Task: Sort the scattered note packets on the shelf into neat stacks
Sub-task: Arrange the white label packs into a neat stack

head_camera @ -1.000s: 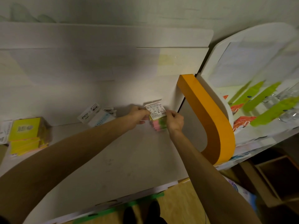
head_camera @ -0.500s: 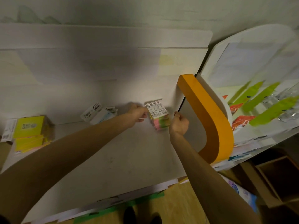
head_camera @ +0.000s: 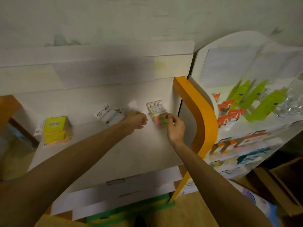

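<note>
A stack of pink and green note packets point(head_camera: 157, 115) with a white label on top stands at the back right of the white shelf point(head_camera: 114, 154). My right hand point(head_camera: 175, 127) is at the stack's right edge, its curled fingertips pinching the top packet's corner; blur hides the exact contact. My left hand point(head_camera: 136, 120) hovers just left of the stack, fingers loosely curled and holding nothing. White and blue packets point(head_camera: 109, 115) lie behind my left wrist. At the shelf's left end stands a stack of yellow packets point(head_camera: 55, 129).
An orange curved divider point(head_camera: 199, 115) bounds the shelf on the right. Beyond it a display rack point(head_camera: 255, 112) holds green and red packaged goods. The wall behind the shelf is close. A wooden box point(head_camera: 282, 182) sits low on the right.
My left hand has let go of the pink and green stack and drawn back to the left. My right hand has come back to the stack's right edge. The view has shifted left.
</note>
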